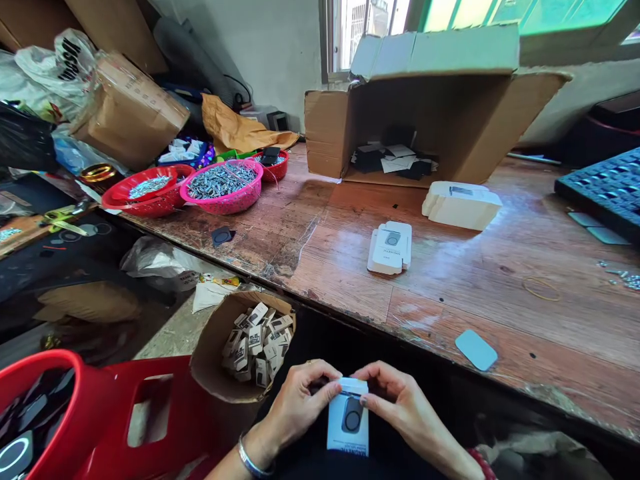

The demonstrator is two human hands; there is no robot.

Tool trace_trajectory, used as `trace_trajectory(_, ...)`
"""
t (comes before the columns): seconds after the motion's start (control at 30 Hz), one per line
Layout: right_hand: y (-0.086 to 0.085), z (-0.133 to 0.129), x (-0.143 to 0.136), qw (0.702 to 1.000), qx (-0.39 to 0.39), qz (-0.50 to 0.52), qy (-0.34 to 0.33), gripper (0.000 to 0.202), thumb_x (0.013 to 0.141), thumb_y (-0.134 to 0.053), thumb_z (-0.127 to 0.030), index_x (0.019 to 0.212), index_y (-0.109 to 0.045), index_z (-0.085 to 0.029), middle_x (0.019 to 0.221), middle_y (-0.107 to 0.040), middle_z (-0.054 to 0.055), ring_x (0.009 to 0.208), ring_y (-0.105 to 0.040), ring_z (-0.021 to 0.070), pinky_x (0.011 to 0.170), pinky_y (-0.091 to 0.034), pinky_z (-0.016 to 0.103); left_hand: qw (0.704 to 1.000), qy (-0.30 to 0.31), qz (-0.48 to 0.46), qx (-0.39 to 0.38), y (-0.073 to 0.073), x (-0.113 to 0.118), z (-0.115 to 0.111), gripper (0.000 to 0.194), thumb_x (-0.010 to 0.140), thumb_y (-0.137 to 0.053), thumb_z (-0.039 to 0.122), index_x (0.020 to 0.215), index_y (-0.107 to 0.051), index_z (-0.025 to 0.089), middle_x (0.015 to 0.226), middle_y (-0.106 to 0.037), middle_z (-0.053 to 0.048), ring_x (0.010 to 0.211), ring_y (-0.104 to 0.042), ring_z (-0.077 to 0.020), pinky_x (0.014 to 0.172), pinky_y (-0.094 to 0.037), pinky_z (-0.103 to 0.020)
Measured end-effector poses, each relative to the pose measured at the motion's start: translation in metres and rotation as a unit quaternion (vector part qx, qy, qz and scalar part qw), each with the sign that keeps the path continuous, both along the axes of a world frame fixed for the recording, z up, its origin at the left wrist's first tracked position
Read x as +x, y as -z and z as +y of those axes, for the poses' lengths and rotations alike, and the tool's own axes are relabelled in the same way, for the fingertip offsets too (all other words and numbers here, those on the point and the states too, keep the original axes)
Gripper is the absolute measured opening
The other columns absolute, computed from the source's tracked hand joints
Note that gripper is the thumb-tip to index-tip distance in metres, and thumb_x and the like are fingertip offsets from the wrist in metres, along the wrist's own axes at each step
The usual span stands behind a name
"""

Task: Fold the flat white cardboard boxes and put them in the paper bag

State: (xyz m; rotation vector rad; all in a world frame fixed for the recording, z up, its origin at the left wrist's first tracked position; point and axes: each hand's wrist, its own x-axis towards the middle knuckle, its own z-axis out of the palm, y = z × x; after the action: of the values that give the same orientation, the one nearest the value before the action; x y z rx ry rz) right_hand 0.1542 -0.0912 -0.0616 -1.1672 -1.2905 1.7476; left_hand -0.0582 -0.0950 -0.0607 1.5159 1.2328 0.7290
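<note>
A small white box (349, 427) printed with a dark rounded device is held upright over my lap. My left hand (305, 395) pinches the left side of its top flap between thumb and fingers. On the right side of the same flap, my right hand (393, 397) grips with thumb and index finger. The flap stands partly up at the top of the box. Flat unfolded boxes (391, 248) lie on the table ahead, and a thicker stack of them (461, 205) sits behind, to the right.
A carton of finished small boxes (207, 363) stands below the table edge at left. An open cardboard box (327, 133), a pink basket of metal parts (227, 205), a blue-grey pad (476, 350) and a black tray (600, 190) are on the table. A red chair (175, 393) is lower left.
</note>
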Motion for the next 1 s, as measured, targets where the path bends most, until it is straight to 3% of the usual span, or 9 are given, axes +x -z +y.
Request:
trace_trajectory(0.1, 0.002, -0.001, -0.002, 1.0, 0.019, -0.009, 0.012, 0.021, 0.079, -0.077, -0.039, 0.078, -0.072, -0.018, 0.09, -0.074, 0.007, 0.084, -0.068, 0.0219, 0.075, -0.053, 0.031, 1.0, 0.013, -0.018, 0.015, 0.001, 0.0, -0.001, 0.029, 0.092, -0.059, 0.041, 0.086, -0.074, 0.017, 0.085, -0.074, -0.008, 0.079, -0.066, -0.0177, 0.071, -0.049, -0.025)
trace_trajectory(0.3, 0.001, 0.001, -0.002, 1.0, -0.004, -0.023, 0.013, 0.021, 0.077, -0.077, -0.036, 0.086, -0.074, -0.017, 0.084, -0.075, 0.006, 0.079, -0.069, 0.022, 0.073, -0.054, 0.031, 0.997, -0.01, -0.059, -0.04, 0.008, 0.0, -0.012, 0.023, 0.083, -0.07, 0.04, 0.091, -0.071, 0.019, 0.092, -0.072, -0.007, 0.084, -0.066, -0.0194, 0.074, -0.05, -0.026)
trace_trajectory(0.43, 0.005, 0.001, -0.008, 0.995, 0.071, -0.062, 0.035, 0.013, 0.08, -0.073, -0.03, 0.074, -0.074, -0.018, 0.083, -0.074, 0.006, 0.078, -0.068, 0.0217, 0.071, -0.054, 0.03, 0.982, -0.053, -0.124, -0.135, 0.02, 0.004, -0.019, 0.033, 0.079, -0.071, 0.05, 0.086, -0.067, 0.018, 0.073, -0.067, -0.001, 0.067, -0.061, -0.015, 0.062, -0.045, -0.023)
trace_trajectory(0.57, 0.0, 0.006, -0.02, 0.985, 0.136, -0.109, 0.018, 0.013, 0.083, -0.069, -0.021, 0.072, -0.075, -0.019, 0.08, -0.075, 0.006, 0.077, -0.07, 0.0205, 0.071, -0.055, 0.029, 0.975, -0.122, -0.136, -0.123, 0.025, 0.008, -0.014, 0.047, 0.071, -0.073, 0.063, 0.07, -0.063, 0.016, 0.061, -0.059, 0.002, 0.058, -0.052, -0.0117, 0.057, -0.04, -0.022)
trace_trajectory(0.67, -0.014, 0.022, -0.021, 0.967, 0.21, -0.146, -0.005, 0.016, 0.088, -0.063, -0.022, 0.086, -0.079, -0.02, 0.102, -0.075, 0.009, 0.088, -0.072, 0.0218, 0.074, -0.057, 0.03, 0.97, -0.188, -0.121, -0.093, 0.025, -0.006, 0.001, 0.051, 0.063, -0.077, 0.066, 0.065, -0.064, 0.017, 0.06, -0.061, 0.001, 0.059, -0.054, -0.0134, 0.059, -0.044, -0.023)
trace_trajectory(0.77, -0.032, 0.056, -0.009, 0.92, 0.335, -0.202, 0.03, 0.024, 0.092, -0.058, -0.023, 0.109, -0.074, -0.021, 0.118, -0.07, 0.012, 0.095, -0.07, 0.0232, 0.077, -0.059, 0.034, 0.952, -0.296, -0.074, -0.038, 0.026, -0.047, 0.024, 0.051, 0.063, -0.075, 0.068, 0.072, -0.067, 0.018, 0.067, -0.068, -0.001, 0.065, -0.061, -0.0174, 0.063, -0.05, -0.025)
trace_trajectory(0.87, -0.044, 0.102, 0.01, 0.82, 0.469, -0.315, 0.087, 0.022, 0.094, -0.053, -0.021, 0.104, -0.073, -0.019, 0.104, -0.073, 0.012, 0.102, -0.065, 0.0267, 0.091, -0.055, 0.045, 0.914, -0.404, 0.03, -0.007, 0.031, -0.104, 0.044, 0.057, 0.059, -0.071, 0.073, 0.079, -0.068, 0.02, 0.079, -0.075, -0.004, 0.079, -0.069, -0.0262, 0.074, -0.055, -0.033)
trace_trajectory(0.93, -0.046, 0.132, 0.022, 0.752, 0.498, -0.417, 0.115, 0.024, 0.095, -0.05, -0.019, 0.107, -0.071, -0.018, 0.109, -0.072, 0.013, 0.11, -0.061, 0.029, 0.098, -0.051, 0.049, 0.898, -0.434, 0.068, -0.012, 0.034, -0.136, 0.054, 0.05, 0.058, -0.071, 0.068, 0.077, -0.067, 0.022, 0.077, -0.076, -0.003, 0.089, -0.069, -0.0336, 0.083, -0.054, -0.041)
trace_trajectory(1.0, -0.045, 0.155, 0.031, 0.725, 0.495, -0.46, 0.133, 0.025, 0.094, -0.051, -0.017, 0.112, -0.069, -0.015, 0.116, -0.07, 0.016, 0.119, -0.057, 0.0335, 0.099, -0.048, 0.056, 0.889, -0.449, 0.09, -0.018, 0.037, -0.157, 0.062, 0.039, 0.059, -0.072, 0.06, 0.075, -0.065, 0.026, 0.075, -0.076, 0.0, 0.098, -0.068, -0.0386, 0.09, -0.052, -0.048)
